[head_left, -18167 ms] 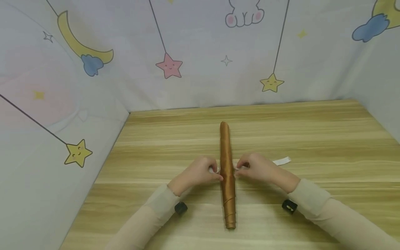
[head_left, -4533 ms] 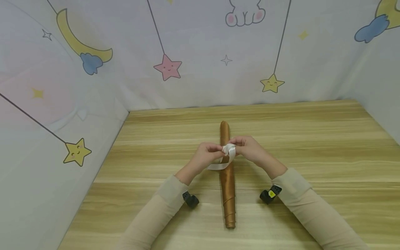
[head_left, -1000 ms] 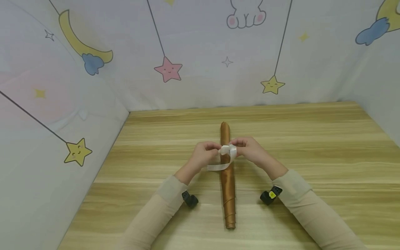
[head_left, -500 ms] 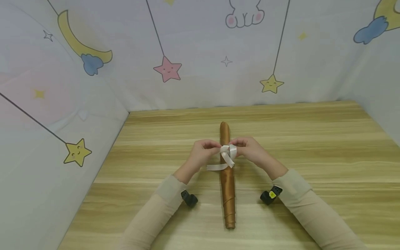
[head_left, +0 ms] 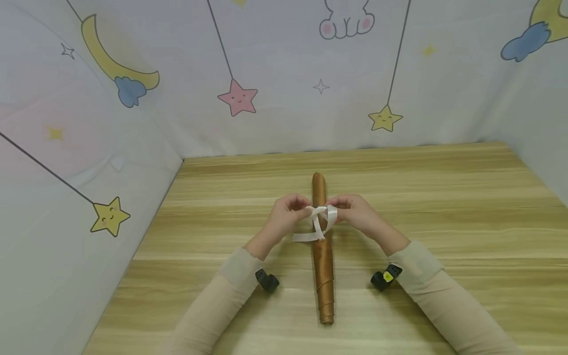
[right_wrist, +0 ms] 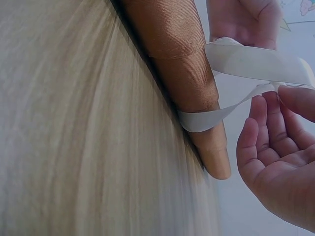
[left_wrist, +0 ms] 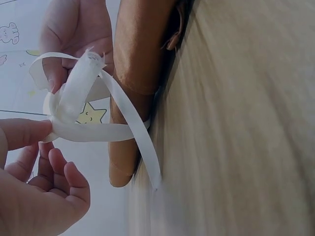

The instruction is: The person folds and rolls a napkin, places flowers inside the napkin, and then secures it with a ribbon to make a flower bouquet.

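A rolled bundle of shiny brown cloth [head_left: 324,266] lies lengthwise on the table, pointing away from me. White ribbon [head_left: 306,237] passes around its upper half, and its loops and loose ends stand above the roll. My left hand [head_left: 286,214] pinches the ribbon between thumb and forefinger on the left side. On the right side my right hand [head_left: 357,212] pinches another part of the ribbon, its other fingers curled loosely in the right wrist view. A frayed ribbon end [left_wrist: 93,56] shows between the hands in the left wrist view, and one tail hangs down across the roll.
The wood-grain table [head_left: 222,197] meets a pale printed backdrop [head_left: 284,128] at its back and sides. Black wrist cameras [head_left: 267,281] hang beneath both sleeves, close over the table.
Both hands moved up the roll from its middle since the oldest frame, and the ribbon is now looped above it. Lately a ribbon tail dropped down the front as the left hand shifted slightly left.
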`<state>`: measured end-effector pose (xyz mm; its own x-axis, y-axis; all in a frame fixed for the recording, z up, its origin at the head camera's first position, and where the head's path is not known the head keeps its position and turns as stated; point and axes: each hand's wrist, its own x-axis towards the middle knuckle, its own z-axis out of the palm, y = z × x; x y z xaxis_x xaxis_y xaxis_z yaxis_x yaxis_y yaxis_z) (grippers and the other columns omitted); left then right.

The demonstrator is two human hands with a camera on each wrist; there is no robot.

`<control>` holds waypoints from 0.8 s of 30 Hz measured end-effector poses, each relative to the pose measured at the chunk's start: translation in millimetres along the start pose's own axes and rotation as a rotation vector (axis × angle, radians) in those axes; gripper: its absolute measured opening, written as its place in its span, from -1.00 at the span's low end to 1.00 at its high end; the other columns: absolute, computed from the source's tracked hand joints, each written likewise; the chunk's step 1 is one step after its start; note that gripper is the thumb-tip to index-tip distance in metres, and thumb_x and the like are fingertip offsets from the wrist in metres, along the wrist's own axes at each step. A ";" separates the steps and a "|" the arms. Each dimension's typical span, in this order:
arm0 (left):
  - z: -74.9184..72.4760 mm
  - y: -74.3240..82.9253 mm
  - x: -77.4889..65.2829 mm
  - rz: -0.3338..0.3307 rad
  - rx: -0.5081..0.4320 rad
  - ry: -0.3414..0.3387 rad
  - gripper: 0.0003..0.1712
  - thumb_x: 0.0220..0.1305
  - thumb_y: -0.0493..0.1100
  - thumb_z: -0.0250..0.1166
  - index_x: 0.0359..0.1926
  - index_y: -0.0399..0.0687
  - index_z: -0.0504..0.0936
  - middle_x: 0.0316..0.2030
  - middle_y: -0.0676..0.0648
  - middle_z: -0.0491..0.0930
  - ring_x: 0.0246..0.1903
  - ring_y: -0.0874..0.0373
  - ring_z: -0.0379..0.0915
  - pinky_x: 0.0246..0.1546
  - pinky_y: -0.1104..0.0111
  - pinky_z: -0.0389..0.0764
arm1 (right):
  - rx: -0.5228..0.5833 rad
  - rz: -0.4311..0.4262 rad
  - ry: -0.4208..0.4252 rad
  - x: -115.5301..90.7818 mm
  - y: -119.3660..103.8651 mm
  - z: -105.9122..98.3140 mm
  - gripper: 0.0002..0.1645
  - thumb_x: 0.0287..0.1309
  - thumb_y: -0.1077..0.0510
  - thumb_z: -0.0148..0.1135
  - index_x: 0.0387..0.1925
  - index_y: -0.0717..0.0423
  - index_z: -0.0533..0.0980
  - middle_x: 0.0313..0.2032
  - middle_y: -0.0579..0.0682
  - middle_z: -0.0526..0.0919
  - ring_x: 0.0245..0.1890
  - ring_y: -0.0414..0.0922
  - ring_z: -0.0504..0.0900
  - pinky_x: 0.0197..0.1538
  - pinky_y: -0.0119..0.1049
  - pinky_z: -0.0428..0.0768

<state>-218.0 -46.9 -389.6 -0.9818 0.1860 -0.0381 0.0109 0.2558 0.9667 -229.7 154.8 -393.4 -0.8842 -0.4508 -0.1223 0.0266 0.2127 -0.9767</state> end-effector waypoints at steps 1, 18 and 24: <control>-0.4 0.1 0.1 0.000 0.005 -0.005 -0.80 0.07 -0.28 0.27 -0.24 -0.27 0.57 -0.45 0.03 0.49 -0.37 0.20 0.37 -0.41 0.46 0.39 | 0.006 -0.001 0.000 0.0 0.0 0.0 -0.65 0.06 0.31 0.09 -0.08 0.38 0.43 -0.26 0.00 0.60 -0.26 -0.22 0.54 -0.09 -0.08 0.51; -3.4 0.8 -2.8 0.016 0.046 0.010 -0.87 0.03 -0.19 0.33 -0.42 -0.16 0.57 -0.41 0.00 0.56 -0.34 0.17 0.41 -0.43 0.42 0.42 | -0.015 -0.012 0.025 -3.8 0.0 -3.7 -0.64 0.08 0.30 0.08 -0.05 0.38 0.43 -0.21 0.03 0.58 -0.30 -0.24 0.53 -0.16 -0.17 0.53; -3.9 3.0 -2.9 0.031 -0.003 0.011 -0.89 0.02 -0.24 0.32 -0.47 -0.18 0.55 -0.36 0.00 0.60 -0.31 0.18 0.44 -0.39 0.41 0.44 | -0.016 -0.028 0.037 -5.8 -1.3 -4.4 -0.66 0.12 0.27 0.06 -0.06 0.36 0.44 -0.16 0.14 0.57 -0.31 -0.23 0.53 -0.16 -0.12 0.52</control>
<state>-215.9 -50.3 -385.6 -0.9831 0.1832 -0.0057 0.0405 0.2477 0.9680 -226.7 161.0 -390.7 -0.9012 -0.4243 -0.0883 -0.0054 0.2148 -0.9766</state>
